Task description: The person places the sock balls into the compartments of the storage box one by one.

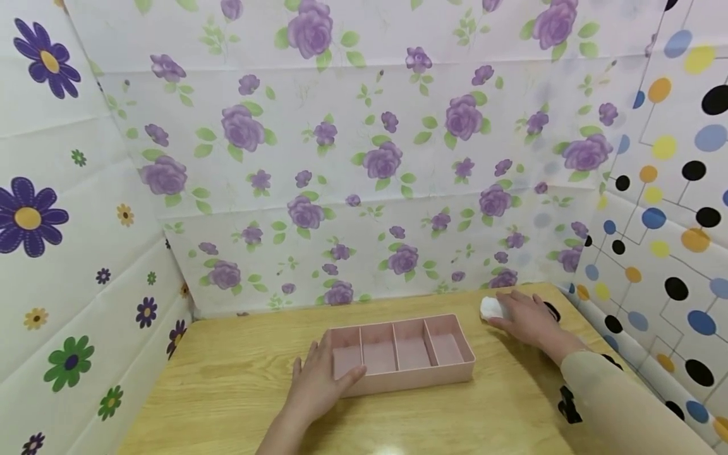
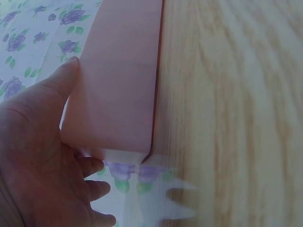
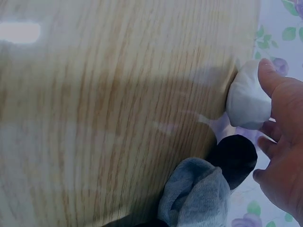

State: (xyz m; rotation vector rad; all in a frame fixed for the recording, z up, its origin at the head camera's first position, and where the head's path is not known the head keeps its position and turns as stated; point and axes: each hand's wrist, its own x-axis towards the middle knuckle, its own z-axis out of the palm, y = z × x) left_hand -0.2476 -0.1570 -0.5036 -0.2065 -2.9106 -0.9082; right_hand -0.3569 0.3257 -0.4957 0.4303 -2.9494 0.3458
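A pink box (image 1: 398, 381) with several compartments in a row stands on the wooden table. My left hand (image 1: 320, 379) rests at its left end, thumb on the front rim and fingers along the end wall. In the left wrist view, the left hand (image 2: 42, 142) touches the corner of the box (image 2: 116, 85) with loosely extended fingers. At the back right, my right hand (image 1: 526, 318) holds a white balled-up sock (image 1: 492, 308) between thumb and fingers. The right wrist view shows the white sock (image 3: 248, 99) by the table's edge, partly covered by the right hand (image 3: 286, 137).
Beside the white sock lie a black bundle (image 3: 235, 158) and a grey fabric bundle (image 3: 196, 194). Another black item (image 1: 569, 406) lies near the right forearm, which covers part of that side. Patterned cloth walls (image 1: 364, 158) border the table (image 1: 239, 373).
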